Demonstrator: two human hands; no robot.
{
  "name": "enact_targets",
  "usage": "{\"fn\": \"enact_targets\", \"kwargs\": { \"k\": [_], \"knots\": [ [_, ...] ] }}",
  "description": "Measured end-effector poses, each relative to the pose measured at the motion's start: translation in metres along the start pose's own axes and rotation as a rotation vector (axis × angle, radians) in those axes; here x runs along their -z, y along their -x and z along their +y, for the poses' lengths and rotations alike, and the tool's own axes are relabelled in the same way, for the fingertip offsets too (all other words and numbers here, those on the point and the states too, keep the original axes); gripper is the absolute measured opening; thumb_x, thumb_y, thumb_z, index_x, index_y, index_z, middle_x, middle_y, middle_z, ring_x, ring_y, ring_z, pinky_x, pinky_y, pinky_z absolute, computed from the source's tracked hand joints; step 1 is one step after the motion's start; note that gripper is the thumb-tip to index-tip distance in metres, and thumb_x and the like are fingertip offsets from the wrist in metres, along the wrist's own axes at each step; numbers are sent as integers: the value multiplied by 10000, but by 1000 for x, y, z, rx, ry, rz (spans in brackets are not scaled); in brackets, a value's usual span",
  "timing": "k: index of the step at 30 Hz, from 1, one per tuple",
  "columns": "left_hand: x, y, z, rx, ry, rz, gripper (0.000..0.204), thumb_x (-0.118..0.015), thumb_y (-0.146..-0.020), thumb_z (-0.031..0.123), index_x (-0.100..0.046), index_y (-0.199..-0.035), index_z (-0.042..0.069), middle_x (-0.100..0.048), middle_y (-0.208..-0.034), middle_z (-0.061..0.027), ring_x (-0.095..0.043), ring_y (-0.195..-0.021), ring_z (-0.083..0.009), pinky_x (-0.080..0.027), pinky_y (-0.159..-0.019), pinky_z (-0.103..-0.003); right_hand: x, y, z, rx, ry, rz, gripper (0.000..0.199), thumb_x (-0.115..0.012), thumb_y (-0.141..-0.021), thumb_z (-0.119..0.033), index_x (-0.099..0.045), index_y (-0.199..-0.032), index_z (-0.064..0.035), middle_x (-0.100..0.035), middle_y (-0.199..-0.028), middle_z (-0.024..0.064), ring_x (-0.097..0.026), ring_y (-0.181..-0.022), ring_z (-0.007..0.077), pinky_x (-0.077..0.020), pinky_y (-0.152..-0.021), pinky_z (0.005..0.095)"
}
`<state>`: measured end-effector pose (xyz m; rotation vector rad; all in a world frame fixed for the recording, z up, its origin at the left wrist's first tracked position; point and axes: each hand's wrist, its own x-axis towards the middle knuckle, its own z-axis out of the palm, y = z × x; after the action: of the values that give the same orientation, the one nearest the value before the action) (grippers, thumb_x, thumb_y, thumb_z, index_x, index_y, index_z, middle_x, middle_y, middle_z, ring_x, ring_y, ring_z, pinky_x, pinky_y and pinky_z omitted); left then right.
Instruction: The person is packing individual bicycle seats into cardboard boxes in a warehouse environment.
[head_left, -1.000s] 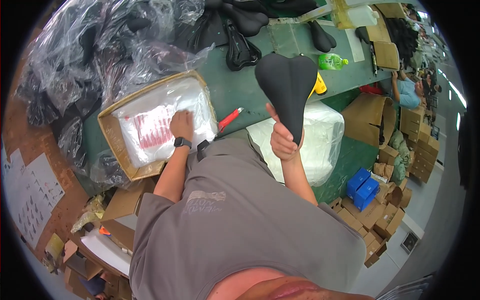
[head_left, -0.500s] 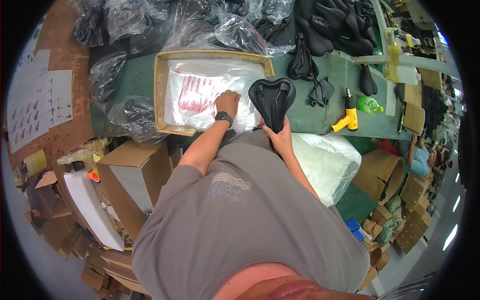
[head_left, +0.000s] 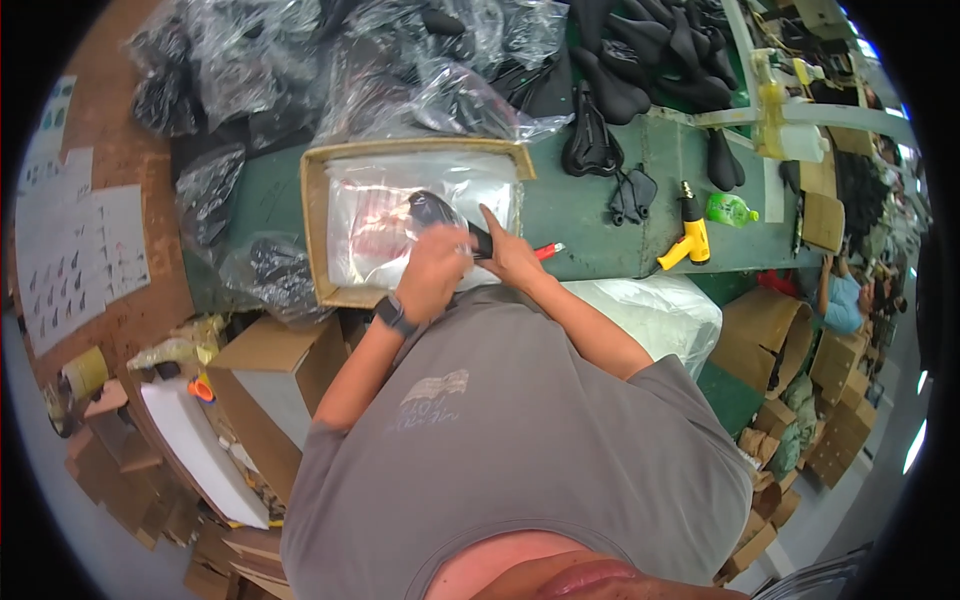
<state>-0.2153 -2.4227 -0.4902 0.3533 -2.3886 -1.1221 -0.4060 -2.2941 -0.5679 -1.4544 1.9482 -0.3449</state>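
- A black padded bicycle saddle [head_left: 432,208] is held slanting above a stack of clear plastic bags with red print [head_left: 365,205], inside a shallow brown cardboard box [head_left: 315,220].
- The right hand [head_left: 512,260] has its fingers clamped on the saddle's narrow end, one digit pointing up and away; this grip seems to leave the broad end free.
- The left hand [head_left: 432,270] is bent across the saddle's near side, slightly blurred; I cannot tell whether its fingers clamp the saddle or only rest there.
- Both forearms angle inward from the body, so the hands meet near the box's closer edge.
- The box lies on the green desk [head_left: 600,240] directly before the person, probably for easy reach.
- The yellow heat gun [head_left: 690,232] and red-handled cutter [head_left: 550,250] sit to the right, presumably kept handy.
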Motion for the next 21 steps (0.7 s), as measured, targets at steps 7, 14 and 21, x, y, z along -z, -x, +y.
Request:
{"fn": "enact_targets", "kwargs": {
  "k": [7,14,21],
  "knots": [
    [118,30,33,547,742,702,250,-494,-1134,245,-584,-1048,28,-651,-1056,-123,-643,-1016,-259,-506,-986,-397,116,-19,-45,-555,-2258,-743,431,-517,-1121,-424,-503,-1380,-80,-646,-1084,182,-579,-652,177,-472,-445,267],
    [127,-63,32,411,595,1077,221,-563,-1079,261,-626,-1123,54,-641,-1154,-106,-622,-1128,-270,-529,-994,-449,171,-137,-81,237,-971,-574,515,-781,-962,-229,-583,-1386,-16,-640,-1353,167,-644,-1176,197,-529,-1009,359],
    [164,-70,-10,618,-709,1325,577,-644,-1031,264,-439,-1465,-55,-491,-1467,-232,-551,-1326,-302,-468,-1129,-451,169,-260,237,-379,368,685,623,-720,-842,-120,-545,-1433,-27,-645,-1216,222,-611,-1088,419,-495,-924,518]
  ]
}}
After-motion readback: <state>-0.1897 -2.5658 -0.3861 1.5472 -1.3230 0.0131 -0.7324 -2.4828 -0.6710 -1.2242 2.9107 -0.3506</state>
